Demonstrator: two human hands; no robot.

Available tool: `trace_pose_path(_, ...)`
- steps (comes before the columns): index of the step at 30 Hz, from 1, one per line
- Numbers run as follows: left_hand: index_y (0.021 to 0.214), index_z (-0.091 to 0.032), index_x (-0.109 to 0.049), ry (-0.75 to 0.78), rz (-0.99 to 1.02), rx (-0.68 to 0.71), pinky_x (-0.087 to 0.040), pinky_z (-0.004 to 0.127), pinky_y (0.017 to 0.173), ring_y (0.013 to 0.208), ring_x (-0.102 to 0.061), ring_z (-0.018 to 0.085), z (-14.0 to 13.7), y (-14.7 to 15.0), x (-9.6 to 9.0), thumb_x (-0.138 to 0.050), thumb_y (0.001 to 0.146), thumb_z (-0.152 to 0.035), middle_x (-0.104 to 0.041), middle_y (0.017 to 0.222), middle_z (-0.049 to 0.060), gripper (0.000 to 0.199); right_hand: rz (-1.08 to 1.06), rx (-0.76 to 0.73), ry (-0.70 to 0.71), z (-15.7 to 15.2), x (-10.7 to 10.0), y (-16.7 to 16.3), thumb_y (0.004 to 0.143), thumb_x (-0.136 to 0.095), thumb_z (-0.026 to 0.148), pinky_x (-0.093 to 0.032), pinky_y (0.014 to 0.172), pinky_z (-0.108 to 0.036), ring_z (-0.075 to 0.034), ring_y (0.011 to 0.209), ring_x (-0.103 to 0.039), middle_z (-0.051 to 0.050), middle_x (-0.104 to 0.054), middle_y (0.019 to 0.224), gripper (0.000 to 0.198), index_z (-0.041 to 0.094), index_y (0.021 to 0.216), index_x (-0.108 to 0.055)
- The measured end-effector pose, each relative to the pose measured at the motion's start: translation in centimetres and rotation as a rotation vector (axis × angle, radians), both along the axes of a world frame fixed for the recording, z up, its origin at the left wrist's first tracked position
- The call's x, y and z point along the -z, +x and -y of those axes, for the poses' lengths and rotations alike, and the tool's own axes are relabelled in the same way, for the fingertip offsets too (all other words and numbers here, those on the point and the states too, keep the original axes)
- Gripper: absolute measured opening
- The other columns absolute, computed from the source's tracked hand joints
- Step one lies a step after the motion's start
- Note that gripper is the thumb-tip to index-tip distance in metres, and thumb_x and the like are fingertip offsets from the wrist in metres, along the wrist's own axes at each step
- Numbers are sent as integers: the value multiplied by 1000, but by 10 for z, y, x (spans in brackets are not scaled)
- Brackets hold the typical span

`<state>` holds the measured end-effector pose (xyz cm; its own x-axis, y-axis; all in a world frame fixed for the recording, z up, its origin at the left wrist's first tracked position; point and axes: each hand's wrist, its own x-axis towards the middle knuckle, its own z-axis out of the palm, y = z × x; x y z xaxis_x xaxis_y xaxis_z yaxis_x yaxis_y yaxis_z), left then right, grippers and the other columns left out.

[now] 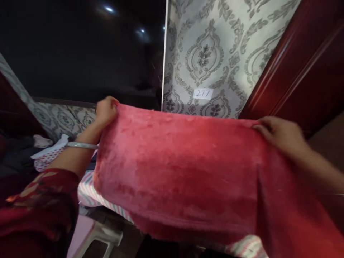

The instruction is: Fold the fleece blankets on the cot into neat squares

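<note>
A red plush cloth (182, 168), like a blanket, is stretched out between my two hands. My left hand (106, 110) is closed on its upper left corner. On the right, my right hand (281, 134) pinches the upper edge, thumb in front. Beyond that grip the fabric folds and hangs down to the lower right. The cloth hangs in front of a striped cover (90, 190), whose middle it hides. A pale bangle (82, 145) circles my left wrist.
A large black screen (80, 50) fills the upper left. Patterned wallpaper (204, 53) carries a paper label (203, 94) reading 277. Dark red wood panelling (301, 68) stands at right. A plastic stool (94, 233) is at lower left, and dotted fabric (51, 156) lies beside my left arm.
</note>
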<state>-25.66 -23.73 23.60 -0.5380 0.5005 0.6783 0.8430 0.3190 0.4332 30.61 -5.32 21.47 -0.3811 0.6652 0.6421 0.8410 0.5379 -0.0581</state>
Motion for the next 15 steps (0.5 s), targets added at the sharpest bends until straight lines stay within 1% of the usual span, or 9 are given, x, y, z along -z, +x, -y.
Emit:
trace_pose_path(1, 113, -12, -65, -92, 69, -20, -45, 36, 103, 111, -63, 23, -13, -6, 21, -47, 87, -4, -71, 111, 10, 32, 42, 1, -72, -10, 23, -15, 94, -54, 33, -42, 75, -32, -23, 92, -64, -12, -73, 104, 19, 19, 97, -66)
trace_pose_path(2, 111, -13, -65, -141, 115, -29, -45, 37, 103, 112, -63, 24, -25, -11, 44, -48, 86, -3, -72, 112, 11, 32, 89, -12, -151, -20, 48, -29, 95, -51, 33, -43, 75, -31, -24, 92, -64, -12, -73, 103, 19, 20, 94, -65)
trace_pose_path(4, 104, -16, -68, -206, 188, -32, -47, 38, 99, 110, -65, 27, -45, -19, 88, -51, 83, -5, -73, 106, 12, 28, 162, -31, -301, -37, 98, -50, 95, -47, 34, -43, 75, -30, -24, 90, -65, -11, -73, 98, 23, 20, 87, -63)
trace_pose_path(6, 95, -17, -69, -253, 271, -36, -48, 38, 95, 108, -66, 30, -59, -25, 126, -54, 80, -7, -74, 103, 13, 23, 220, -33, -391, -51, 141, -64, 95, -45, 34, -43, 73, -30, -24, 90, -66, -10, -73, 94, 24, 21, 84, -62)
trace_pose_path(7, 92, -18, -69, -267, 304, -37, -48, 38, 94, 107, -66, 31, -64, -29, 141, -55, 79, -8, -74, 102, 14, 21, 228, -31, -413, -58, 156, -68, 95, -45, 34, -43, 73, -30, -24, 90, -66, -9, -73, 94, 24, 21, 85, -63)
trace_pose_path(8, 90, -18, -69, -273, 332, -37, -48, 38, 93, 107, -66, 32, -69, -33, 154, -56, 78, -9, -74, 102, 14, 19, 234, -26, -431, -65, 168, -70, 95, -44, 35, -43, 72, -30, -24, 90, -66, -8, -73, 95, 24, 22, 87, -63)
trace_pose_path(10, 89, -19, -69, -267, 370, -35, -48, 36, 92, 108, -66, 32, -80, -40, 169, -58, 78, -11, -74, 101, 13, 18, 238, -17, -447, -80, 178, -72, 95, -44, 36, -43, 72, -31, -24, 89, -66, -8, -73, 95, 26, 22, 89, -64)
trace_pose_path(12, 93, -20, -69, -244, 400, -31, -46, 33, 93, 112, -64, 30, -92, -48, 174, -57, 80, -12, -74, 103, 11, 19, 249, -6, -435, -96, 177, -72, 96, -43, 36, -43, 72, -31, -24, 90, -66, -9, -73, 96, 27, 22, 90, -65)
trace_pose_path(15, 105, -18, -66, -198, 454, -23, -44, 31, 96, 119, -59, 28, -114, -54, 175, -55, 84, -12, -72, 111, 10, 24, 259, 38, -383, -117, 174, -74, 97, -42, 37, -44, 74, -32, -25, 94, -66, -11, -72, 102, 29, 21, 95, -66)
